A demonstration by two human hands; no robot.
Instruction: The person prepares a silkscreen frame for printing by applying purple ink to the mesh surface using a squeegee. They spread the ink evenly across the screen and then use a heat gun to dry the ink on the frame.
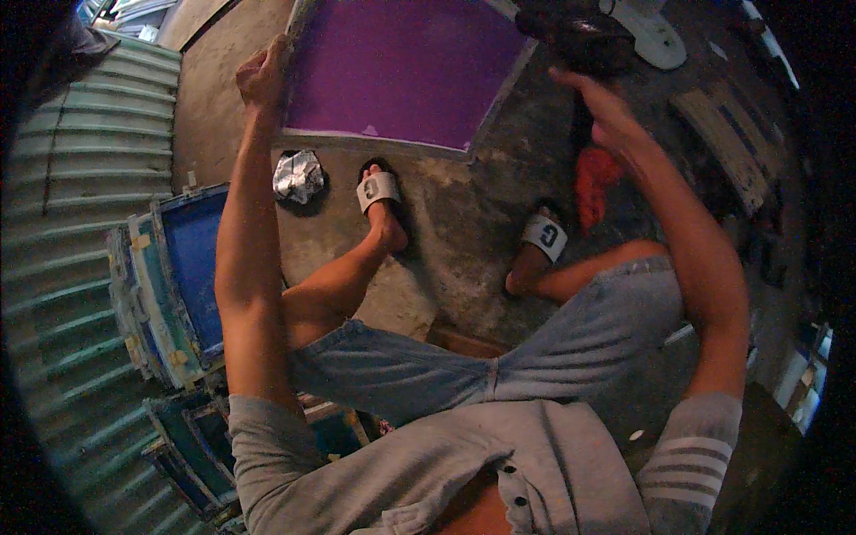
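Note:
My left hand (260,76) is closed on the left edge of a framed purple screen (383,71) with a pale border, tilted at the top of the view. My right hand (597,111) is to the right of that screen, apart from it, with a finger stretched out and the others partly hidden. A dark bundle (588,40) lies just above it, and red cloth (596,183) is just below. Crumpled silver foil (299,176) sits on the floor under the screen's lower left corner, beside my sandalled foot.
Stacked framed screens (192,276) lean at the left beside a corrugated metal sheet (89,169), with more frames (192,446) lower down. Weathered boards (718,143) and a pale oval object (660,45) are at the right. The concrete floor (446,276) shows around my feet.

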